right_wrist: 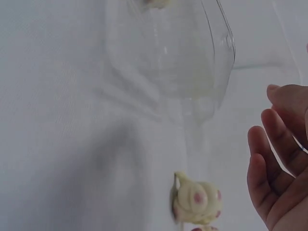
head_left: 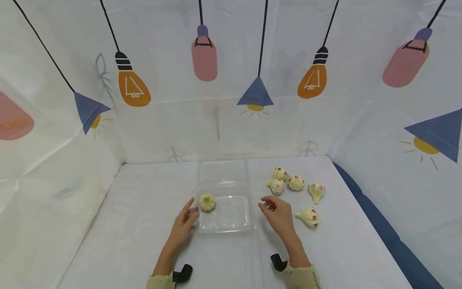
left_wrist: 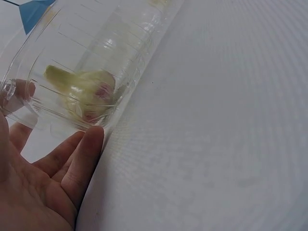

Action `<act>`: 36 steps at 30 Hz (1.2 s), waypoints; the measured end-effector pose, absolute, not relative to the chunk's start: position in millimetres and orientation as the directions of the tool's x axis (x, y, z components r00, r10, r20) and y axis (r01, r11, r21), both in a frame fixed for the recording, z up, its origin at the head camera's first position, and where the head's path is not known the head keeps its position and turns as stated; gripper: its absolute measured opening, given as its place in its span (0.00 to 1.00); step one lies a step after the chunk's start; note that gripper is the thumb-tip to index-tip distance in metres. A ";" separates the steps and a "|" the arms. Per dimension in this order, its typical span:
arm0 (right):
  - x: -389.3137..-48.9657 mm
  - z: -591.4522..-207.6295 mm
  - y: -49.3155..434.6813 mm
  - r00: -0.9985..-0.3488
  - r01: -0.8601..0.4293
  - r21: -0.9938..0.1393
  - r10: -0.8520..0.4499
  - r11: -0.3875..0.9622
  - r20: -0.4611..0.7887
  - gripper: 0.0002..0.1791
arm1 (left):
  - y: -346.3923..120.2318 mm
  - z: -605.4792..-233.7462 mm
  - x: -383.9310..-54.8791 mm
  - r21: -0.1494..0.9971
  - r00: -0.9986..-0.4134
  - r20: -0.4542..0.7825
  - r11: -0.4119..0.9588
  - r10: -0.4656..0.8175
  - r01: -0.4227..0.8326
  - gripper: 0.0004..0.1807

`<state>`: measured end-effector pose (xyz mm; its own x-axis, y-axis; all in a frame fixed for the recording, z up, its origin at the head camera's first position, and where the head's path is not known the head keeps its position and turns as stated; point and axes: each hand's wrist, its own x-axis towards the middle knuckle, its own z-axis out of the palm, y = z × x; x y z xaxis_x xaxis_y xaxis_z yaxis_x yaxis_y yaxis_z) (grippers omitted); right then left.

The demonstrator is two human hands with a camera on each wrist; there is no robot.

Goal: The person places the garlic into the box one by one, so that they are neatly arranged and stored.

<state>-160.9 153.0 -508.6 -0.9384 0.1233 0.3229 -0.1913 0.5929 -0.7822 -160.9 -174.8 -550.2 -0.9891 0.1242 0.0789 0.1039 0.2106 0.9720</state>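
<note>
A clear plastic hinged container (head_left: 224, 230) lies on the white table with its lid (head_left: 223, 166) folded back. Inside, toward its left end, sits one pale yellow garlic bulb (head_left: 207, 202); the left wrist view shows its stem and purple patches through the plastic (left_wrist: 91, 91). My left hand (head_left: 183, 224) holds the container's left edge, its fingers (left_wrist: 86, 154) against the wall and rim. Just right of the container, my right hand (head_left: 278, 215) hovers with loosely bent fingers (right_wrist: 276, 127) and nothing between them. The nearest bulb beside it is a garlic bulb (head_left: 308, 217).
On the right of the table (head_left: 346, 249) are several more garlic bulbs: a cluster at the back (head_left: 276, 186) and a separate bulb (head_left: 317, 192). A white sheet printed with lamps (head_left: 173, 128) surrounds the table. Dark blue padding (head_left: 382, 224) runs along the right edge.
</note>
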 end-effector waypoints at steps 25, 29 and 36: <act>-126.7 -521.0 245.2 -0.900 0.045 -0.653 0.314 0.756 0.302 0.11 | -178.6 -583.1 -165.2 0.970 -0.995 0.050 0.233 0.090 0.070 0.31; -123.8 -523.7 251.2 -0.881 0.061 -0.629 0.338 0.775 0.332 0.12 | -178.3 -581.7 -164.4 0.969 -0.995 0.051 0.236 0.087 0.071 0.31; -126.0 -520.6 259.2 -0.867 0.089 -0.627 0.370 0.774 0.334 0.12 | -178.7 -578.9 -167.1 0.970 -0.995 0.058 0.232 0.082 0.075 0.31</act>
<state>-126.0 259.2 -520.6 -0.8669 0.3702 0.3339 0.0887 0.7737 -0.6273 -167.1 -178.7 -578.9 -0.9950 0.0821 0.0575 0.0752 0.2324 0.9697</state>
